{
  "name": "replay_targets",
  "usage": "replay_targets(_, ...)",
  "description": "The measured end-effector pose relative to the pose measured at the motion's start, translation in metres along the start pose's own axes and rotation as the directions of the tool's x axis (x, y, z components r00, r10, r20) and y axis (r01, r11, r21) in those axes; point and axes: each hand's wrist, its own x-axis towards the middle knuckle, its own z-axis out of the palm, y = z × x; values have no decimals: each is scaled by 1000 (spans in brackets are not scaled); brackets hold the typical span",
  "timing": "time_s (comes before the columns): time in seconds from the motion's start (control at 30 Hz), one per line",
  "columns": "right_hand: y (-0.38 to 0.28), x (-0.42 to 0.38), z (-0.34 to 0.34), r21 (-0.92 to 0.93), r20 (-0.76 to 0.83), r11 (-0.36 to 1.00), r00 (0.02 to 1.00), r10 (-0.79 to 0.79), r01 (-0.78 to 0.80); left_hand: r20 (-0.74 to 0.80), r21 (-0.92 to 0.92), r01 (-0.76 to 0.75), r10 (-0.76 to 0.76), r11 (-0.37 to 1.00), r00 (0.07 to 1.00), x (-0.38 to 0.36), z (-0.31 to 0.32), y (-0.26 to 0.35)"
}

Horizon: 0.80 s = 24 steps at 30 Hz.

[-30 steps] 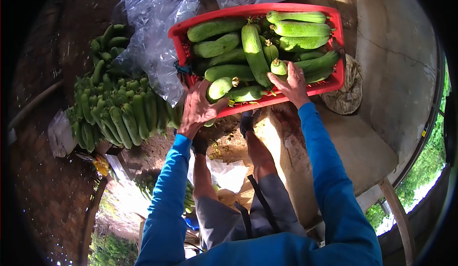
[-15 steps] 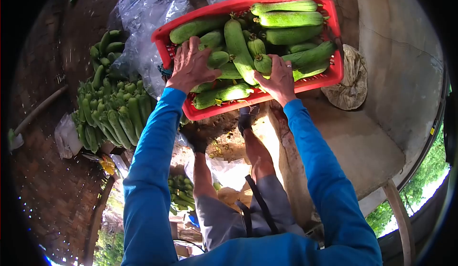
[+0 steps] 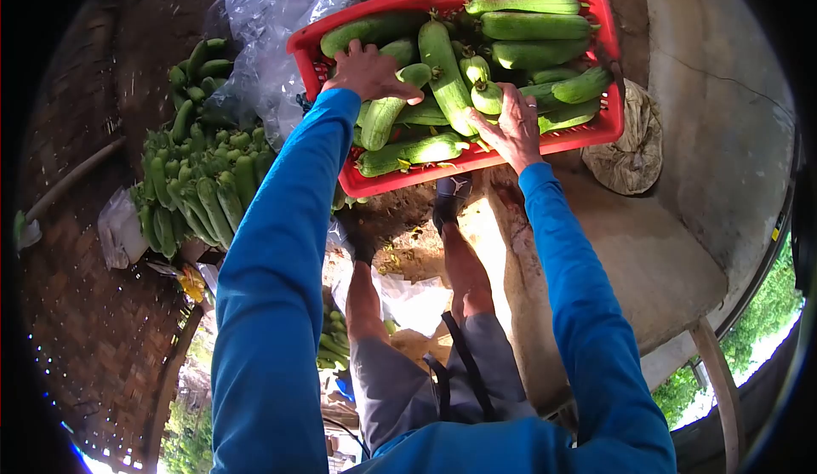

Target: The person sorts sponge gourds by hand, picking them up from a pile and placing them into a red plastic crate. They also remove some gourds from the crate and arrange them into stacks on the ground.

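Observation:
A red plastic crate (image 3: pixel 362 188) holds several long green luffa gourds (image 3: pixel 444 61) lying in different directions. My left hand (image 3: pixel 368 76) is over the crate's left part, fingers spread and thumb stretched out to the right. Beneath its thumb, one luffa gourd (image 3: pixel 381 122) points toward me; the palm's contact with it is hidden. At the crate's near side, my right hand (image 3: pixel 513 129) closes its thumb and fingers around the rounded end of a small luffa gourd (image 3: pixel 487 98). Another gourd (image 3: pixel 413 154) lies along the near rim.
On the left, a large pile of gourds (image 3: pixel 204 189) rests on the ground beside crumpled clear plastic sheeting (image 3: pixel 281 40). A tan sack (image 3: pixel 630 146) stands right of the crate by a concrete ledge (image 3: pixel 613 261). More gourds (image 3: pixel 334 338) lie behind my legs.
My left hand has shifted right over the crate, and a gourd under it now points toward me. My right hand stays at the small gourd. The crate sits slightly higher and further right in view.

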Motion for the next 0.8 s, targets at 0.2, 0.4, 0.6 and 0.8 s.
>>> replay_targets(0.2, -7, -3, -1, -16, 144, 979, 968, 204, -204, -243, -709, -257, 115, 657, 963, -80, 4, -54)
replay_targets(0.4, -21, -3, 0, -166, 152, 920, 913, 379, -355, -492, -633, -374, -20, -678, 870, -173, 23, -122)
replay_targets(0.6, 45, -26, 30, -269, -3, 960, 997, -77, 74, -561, -336, -433, -192, -836, 805, -232, 66, -163)
replay_targets(0.8, -17, -23, 12, 111, 121, 932, 936, 332, -345, -579, -197, -412, -233, -890, 781, -279, 102, -195)
